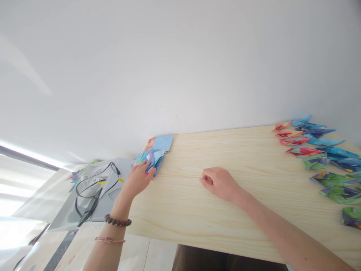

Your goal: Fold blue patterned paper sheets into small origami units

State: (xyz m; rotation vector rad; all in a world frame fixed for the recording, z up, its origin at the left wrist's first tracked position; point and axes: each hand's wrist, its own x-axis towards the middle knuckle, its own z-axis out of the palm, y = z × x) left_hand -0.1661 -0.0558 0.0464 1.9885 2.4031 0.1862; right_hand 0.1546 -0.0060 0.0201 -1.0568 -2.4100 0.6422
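Observation:
My left hand (140,177) reaches to the far left end of the light wooden table (191,218). Its fingers are stretched out and touch a small pile of colourful patterned paper (163,143), blue with orange and purple parts. A folded light-blue piece (158,155) lies on top, just beyond the fingertips. My right hand (220,182) rests on the middle of the table, its fingers curled into a loose fist with nothing visible in them.
Folded paper pieces in red (303,151), blue (325,141) and green (341,194) lie in rows at the right. Left of the table stands a grey tray (63,210) with black cables (81,184). A white wall (197,67) borders the table's back edge.

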